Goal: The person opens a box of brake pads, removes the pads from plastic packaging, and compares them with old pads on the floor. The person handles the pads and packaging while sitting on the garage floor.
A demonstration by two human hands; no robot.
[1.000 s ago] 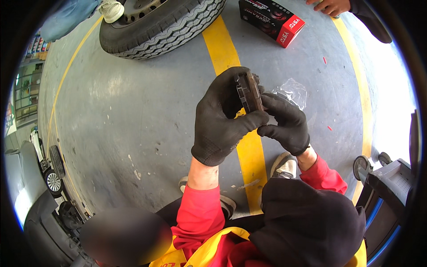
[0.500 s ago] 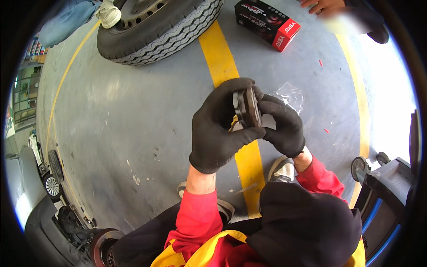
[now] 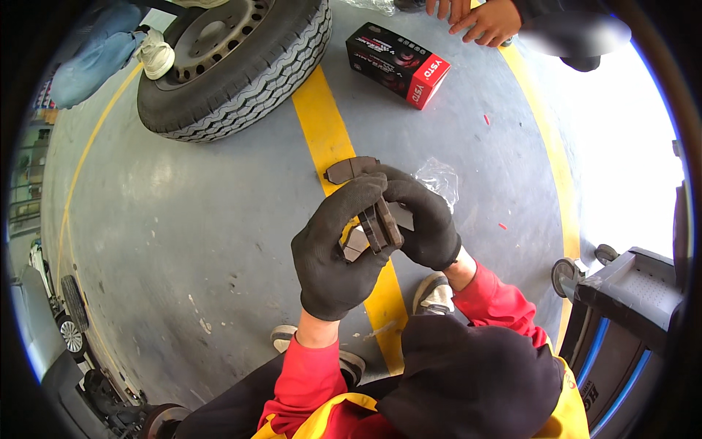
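Note:
In the head view I hold a dark brake pad (image 3: 382, 225) on edge between both black-gloved hands. My left hand (image 3: 327, 252) is wrapped round its left side, thumb below and fingers over the top. The fingers of my right hand (image 3: 430, 225) close on it from the right and far side. Whether a second pad is stacked with it, I cannot tell. Past my fingertips a brake pad (image 3: 351, 170) lies across the yellow floor stripe. A grey slotted piece (image 3: 355, 244) shows through the gap inside my left hand, mostly covered.
A black and red box (image 3: 398, 64) lies on the floor ahead, right of a large wheel (image 3: 241, 73). Clear plastic film (image 3: 439, 181) is just beyond my right hand. Another person's hands (image 3: 486, 22) are at the top right. A wheeled cart (image 3: 629, 285) stands at my right.
The brake pad between my hands is lower and tilted differently, and my hands have shifted down and left in the picture. A pad on the stripe now shows. The other person's hands reach further in.

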